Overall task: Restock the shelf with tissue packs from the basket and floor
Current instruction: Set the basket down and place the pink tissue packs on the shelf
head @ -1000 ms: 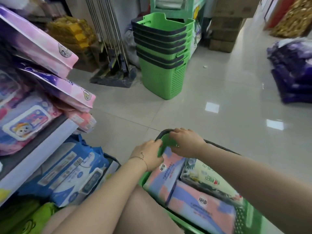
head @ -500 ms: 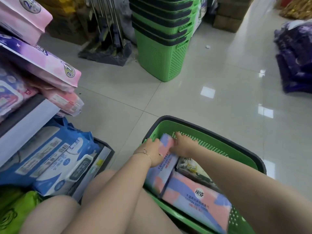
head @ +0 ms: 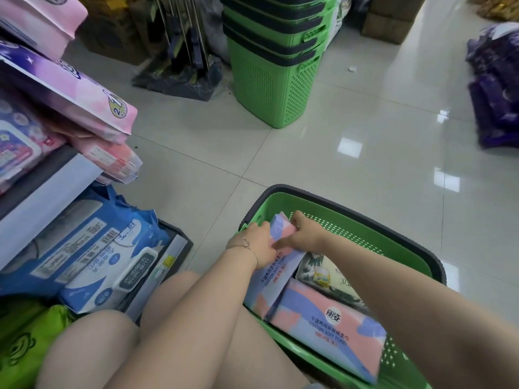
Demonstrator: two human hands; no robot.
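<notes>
A green basket [head: 365, 220] with a dark rim stands on the floor at lower right. Inside it a pink-and-lilac tissue pack [head: 273, 272] stands on edge. My left hand [head: 259, 244] grips its left side and my right hand [head: 302, 234] grips its top end. A second pink-and-lilac pack [head: 331, 327] lies flat in the basket, beside a cream leaf-patterned pack [head: 323, 273]. The shelf [head: 47, 189] is at the left, holding pink packs [head: 84, 94] above and blue wipe packs [head: 92, 256] below.
A stack of green baskets [head: 275, 68] stands on the tiled floor ahead. Mops and a dark bag [head: 179, 71] lean to its left. Purple packs [head: 494, 91] are piled on the floor at far right. Green packs [head: 25, 341] lie bottom left. My knees fill the bottom middle.
The view has tilted down and the basket's inside has come into sight. Both hands left the basket's rim and now hold the upright pink-and-lilac pack.
</notes>
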